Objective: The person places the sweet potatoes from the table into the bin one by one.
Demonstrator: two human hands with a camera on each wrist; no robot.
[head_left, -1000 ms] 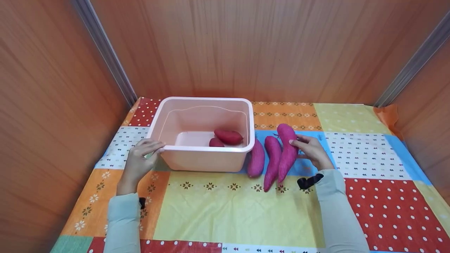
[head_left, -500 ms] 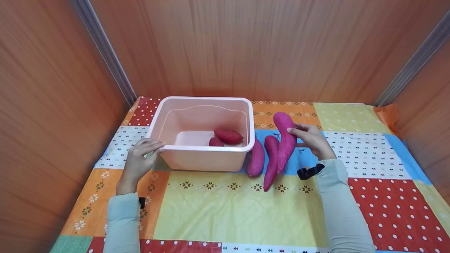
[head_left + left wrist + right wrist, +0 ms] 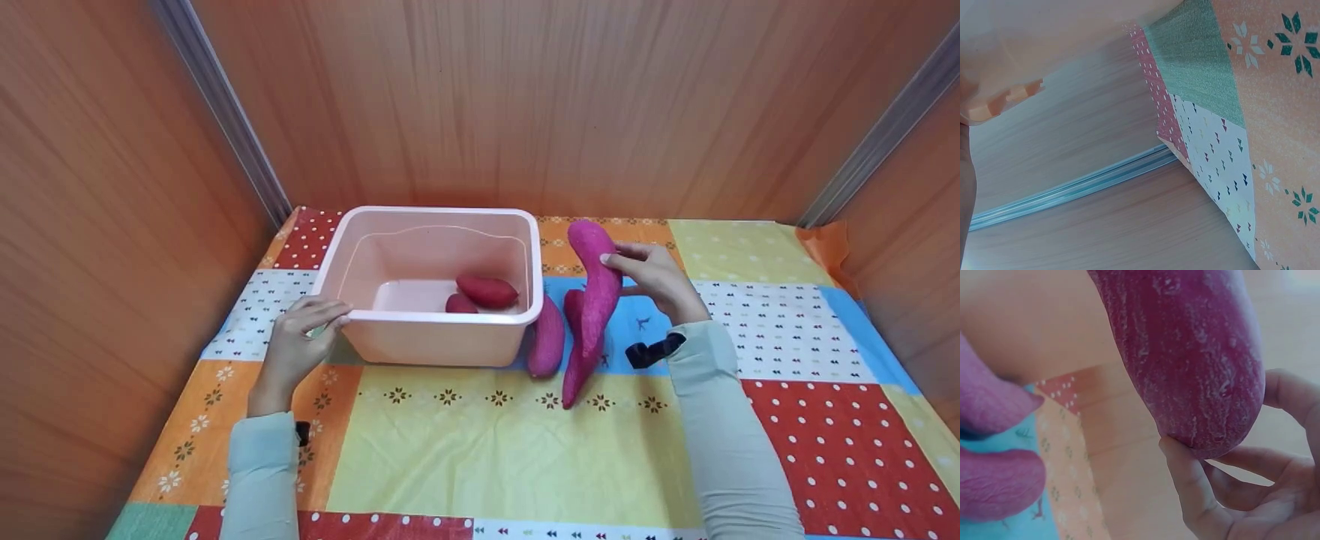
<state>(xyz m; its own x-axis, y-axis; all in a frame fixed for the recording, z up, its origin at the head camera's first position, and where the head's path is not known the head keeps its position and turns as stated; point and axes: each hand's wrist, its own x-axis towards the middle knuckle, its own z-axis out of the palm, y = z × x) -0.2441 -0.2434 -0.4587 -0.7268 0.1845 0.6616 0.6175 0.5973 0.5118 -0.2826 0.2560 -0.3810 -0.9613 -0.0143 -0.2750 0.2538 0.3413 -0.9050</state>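
Note:
My right hand (image 3: 660, 279) pinches a long purple sweet potato (image 3: 596, 281) between thumb and fingers, holding it raised and tilted. In the right wrist view the thumb presses one side of this sweet potato (image 3: 1190, 365) near its rounded end. Partly behind it lies a second long sweet potato (image 3: 574, 375), and a third sweet potato (image 3: 547, 341) rests against the tub's right side. My left hand (image 3: 300, 337) grips the near left corner of the pale pink plastic tub (image 3: 435, 341) by its rim. Inside the tub are two sweet potatoes (image 3: 487, 291), one partly hidden by the near wall.
A patchwork-print cloth (image 3: 510, 457) covers the table. Wood-grain panels (image 3: 555, 105) enclose the back and both sides, with metal strips (image 3: 225, 112) at the corners. An orange cloth flap (image 3: 829, 251) sticks up at the far right.
My right hand has lifted the long sweet potato off the cloth and carried it up and left toward the tub. The left hand and the tub have stayed put.

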